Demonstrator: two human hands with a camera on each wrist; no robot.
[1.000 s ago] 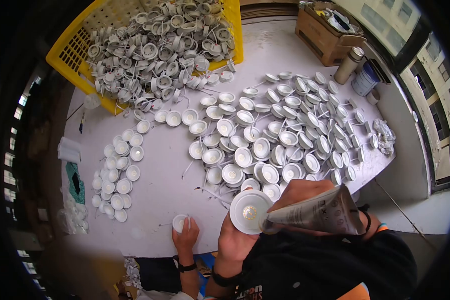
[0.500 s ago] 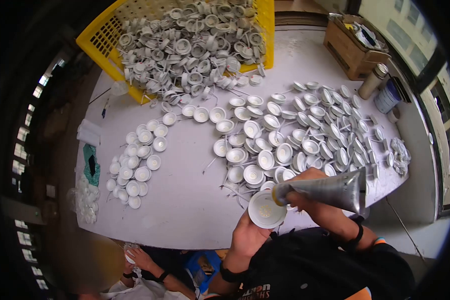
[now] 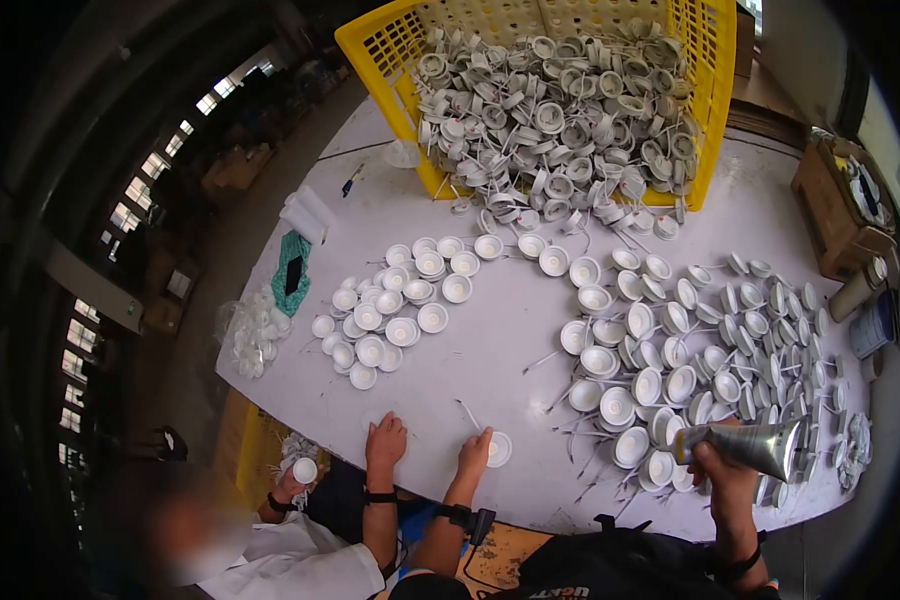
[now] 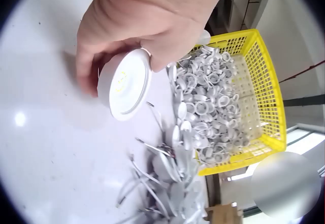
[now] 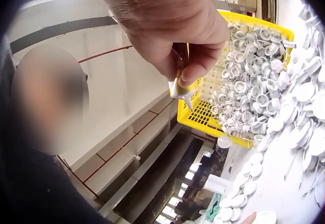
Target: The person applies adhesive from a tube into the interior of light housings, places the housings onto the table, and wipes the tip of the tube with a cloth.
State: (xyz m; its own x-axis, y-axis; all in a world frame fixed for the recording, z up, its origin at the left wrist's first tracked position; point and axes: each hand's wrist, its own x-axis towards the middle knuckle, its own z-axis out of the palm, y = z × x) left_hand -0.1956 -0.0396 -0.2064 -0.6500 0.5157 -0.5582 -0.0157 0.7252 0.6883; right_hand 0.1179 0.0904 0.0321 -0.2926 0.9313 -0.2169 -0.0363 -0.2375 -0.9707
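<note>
At the table's front edge my left hand (image 3: 475, 455) grips a round white downlight (image 3: 499, 450) by its side. In the left wrist view, the thumb and fingers of that hand (image 4: 147, 26) curve round the downlight (image 4: 133, 84), its yellow LED dots showing and its face tilted. Over to the right, my right hand (image 3: 725, 487) holds a silver squeeze tube (image 3: 755, 450), its yellowish nozzle end pointing left above the downlights. The right wrist view has finger and thumb around the tube (image 5: 181, 90) near its tapered nozzle.
Many wired downlights (image 3: 642, 385) crowd the table's right side; a smaller cluster (image 3: 370, 350) lies left. A yellow crate (image 3: 715, 120) full of white lamp parts stands behind. On the left, another person's hand (image 3: 387, 440) rests on the table, the other holding a small white round piece (image 3: 304, 470).
The head view has swung left. My left hand has carried the downlight from beneath the tube's nozzle leftward to the tabletop. My right hand still holds the tube, now apart from it.
</note>
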